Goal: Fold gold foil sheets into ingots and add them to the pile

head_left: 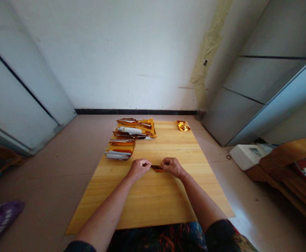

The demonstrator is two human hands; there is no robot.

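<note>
Over the middle of the wooden table, a small strip of shiny gold foil paper [157,168] stretches between my two hands. My left hand [140,168] is closed, pinching its left end. With fingers curled, my right hand [173,166] grips the right end. Beyond my left hand lie rows of gold foil papers with white undersides: a nearer stack [120,147] and a farther stack [139,129]. A crumpled gold foil piece [182,126] rests near the far right corner.
The wooden table [153,206] stands on a tiled floor before a white wall [121,56]. At the right are a grey fridge [247,94], a white box [243,157] and a wooden seat [286,171]. A purple bag [3,220] lies on the floor at left.
</note>
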